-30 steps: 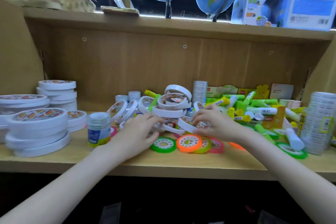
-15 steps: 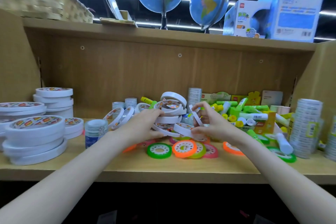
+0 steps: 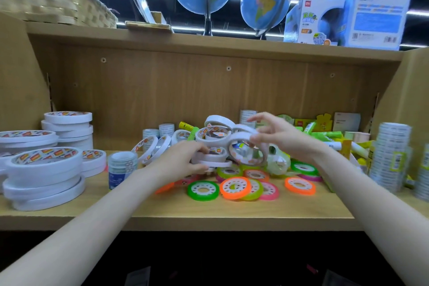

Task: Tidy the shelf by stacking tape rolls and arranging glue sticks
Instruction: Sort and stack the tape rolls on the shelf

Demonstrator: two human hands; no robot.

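So over on the far left the big white tape rolls (image 3: 44, 169) were already sitting in flat stacks on the shelf (image 3: 232, 213), which I guess was the look being aimed for, since flat rolls don't wander off. Next to them stood a small blue-labelled stack of clear tape (image 3: 121, 169), upright and just clear of the mess. Then came the jumbled heap of narrow white tape rolls (image 3: 212, 144) in the middle, some leaning on edge, some lying flat. The left hand (image 3: 180, 162) had its fingers curled around the low rolls at the heap's left side, probably bracing it so nothing slid. The right hand (image 3: 282, 138) was up higher, pinching one white roll (image 3: 243, 140) by its rim between thumb and fingertips, other fingers spread loose, likely so it could be peeled off the pile. In front lay the neon rolls (image 3: 234, 187), flat and overlapping. The glue sticks (image 3: 329, 136) were piled loose further right, untouched, with a tall wrapped tape stack (image 3: 390, 158) at the end.
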